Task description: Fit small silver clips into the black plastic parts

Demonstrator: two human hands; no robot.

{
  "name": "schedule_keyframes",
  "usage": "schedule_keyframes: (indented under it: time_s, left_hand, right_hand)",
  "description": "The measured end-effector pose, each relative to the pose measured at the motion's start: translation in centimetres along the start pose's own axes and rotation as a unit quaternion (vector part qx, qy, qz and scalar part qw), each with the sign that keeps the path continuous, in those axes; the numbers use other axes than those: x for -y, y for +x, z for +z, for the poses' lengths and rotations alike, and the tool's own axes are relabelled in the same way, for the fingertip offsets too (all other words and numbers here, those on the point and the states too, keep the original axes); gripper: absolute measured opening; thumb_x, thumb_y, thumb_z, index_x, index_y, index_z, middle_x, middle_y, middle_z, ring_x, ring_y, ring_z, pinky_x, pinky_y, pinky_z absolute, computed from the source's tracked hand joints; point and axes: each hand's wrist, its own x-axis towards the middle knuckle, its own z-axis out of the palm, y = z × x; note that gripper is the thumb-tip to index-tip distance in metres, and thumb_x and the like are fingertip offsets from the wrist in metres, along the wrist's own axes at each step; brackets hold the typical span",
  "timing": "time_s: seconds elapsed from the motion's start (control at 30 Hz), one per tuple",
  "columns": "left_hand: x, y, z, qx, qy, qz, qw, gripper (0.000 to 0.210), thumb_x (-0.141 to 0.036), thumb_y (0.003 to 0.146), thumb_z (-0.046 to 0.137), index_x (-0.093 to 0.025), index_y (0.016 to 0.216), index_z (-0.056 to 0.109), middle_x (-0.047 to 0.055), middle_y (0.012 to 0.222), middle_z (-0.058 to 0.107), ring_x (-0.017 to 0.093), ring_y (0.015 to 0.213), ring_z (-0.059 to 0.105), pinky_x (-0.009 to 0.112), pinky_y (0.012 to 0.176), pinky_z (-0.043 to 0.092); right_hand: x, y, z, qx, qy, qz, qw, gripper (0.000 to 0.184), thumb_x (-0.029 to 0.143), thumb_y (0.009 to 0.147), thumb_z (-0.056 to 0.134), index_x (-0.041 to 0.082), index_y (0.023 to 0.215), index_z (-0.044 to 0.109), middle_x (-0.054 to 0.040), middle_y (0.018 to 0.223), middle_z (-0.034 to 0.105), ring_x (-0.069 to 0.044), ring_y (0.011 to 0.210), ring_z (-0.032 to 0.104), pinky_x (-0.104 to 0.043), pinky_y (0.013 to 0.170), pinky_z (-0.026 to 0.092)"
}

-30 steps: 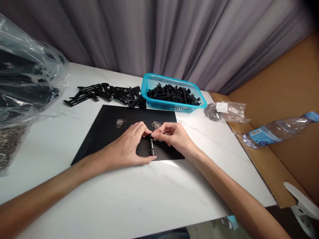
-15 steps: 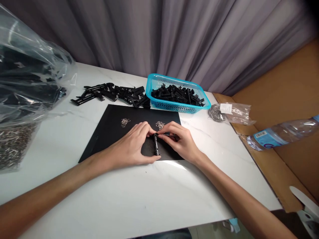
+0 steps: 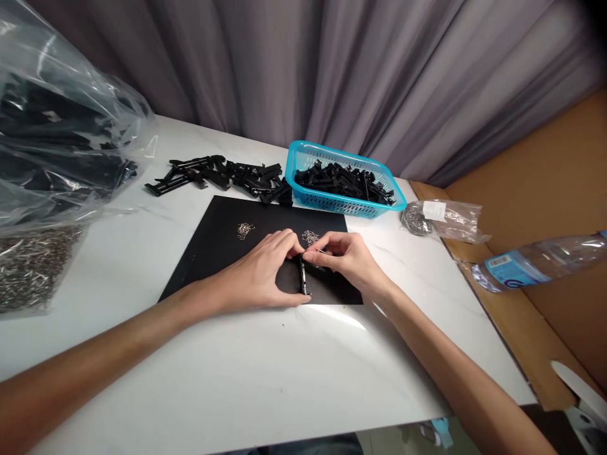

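Black mat (image 3: 208, 253). Behind it: blue basket (image 3: 348, 206) of black parts, then loose black parts (image 3: 218, 175); which are finished cannot be told. Over its near edge: left hand (image 3: 258, 272), thumb and fingers wide apart, clamping a black piece (image 3: 303, 276), seemingly mid-work, end to end; right hand (image 3: 353, 256), fingertips together, pinching a thin metal tool (image 3: 321, 251) beside it. On it: small metal clips (image 3: 245, 230), seemingly unused.

Black part (image 3: 303, 275) in left hand (image 3: 260, 273)

Heaped pieces (image 3: 245, 231) lie on the mat (image 3: 279, 220), loose parts (image 3: 219, 177) behind it, left of the basket (image 3: 341, 203)
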Motion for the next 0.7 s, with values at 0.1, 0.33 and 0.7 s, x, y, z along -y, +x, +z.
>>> schedule_keyframes:
  time_s: [0.1,0.33,0.7]
  left_hand:
    - [0.0,0.1,0.1,-0.001,-0.006,0.004,1.000,0.050,-0.049,0.073,0.081,-0.023,0.094,0.044,0.002,0.102,0.049,0.025,0.097,0.051,0.040,0.086,0.046]
    - [0.1,0.0,0.3,-0.003,0.014,-0.005,1.000,0.050,-0.051,0.073,0.080,-0.023,0.096,0.045,0.003,0.105,0.051,0.026,0.100,0.052,0.042,0.087,0.047]
    - [0.7,-0.3,0.6,-0.014,0.040,0.010,0.999,0.056,-0.057,0.075,0.080,-0.023,0.107,0.049,0.005,0.112,0.054,0.030,0.109,0.054,0.047,0.095,0.049]
  right_hand:
    - [-0.1,0.2,0.2,-0.002,0.001,0.001,1.000,0.046,0.060,0.070,0.089,0.017,0.081,0.073,-0.0024,0.077,0.072,-0.011,0.059,0.048,-0.027,0.055,0.033]
    - [0.1,0.0,0.5,-0.014,-0.059,-0.040,0.997,0.046,0.062,0.078,0.083,0.018,0.081,0.071,0.0009,0.072,0.065,-0.010,0.057,0.043,-0.026,0.052,0.030]
    - [1.1,-1.6,-0.1,-0.139,-0.090,-0.143,0.976,0.036,0.047,0.106,0.056,0.020,0.086,0.071,0.0013,0.069,0.062,-0.013,0.061,0.057,-0.028,0.060,0.048]
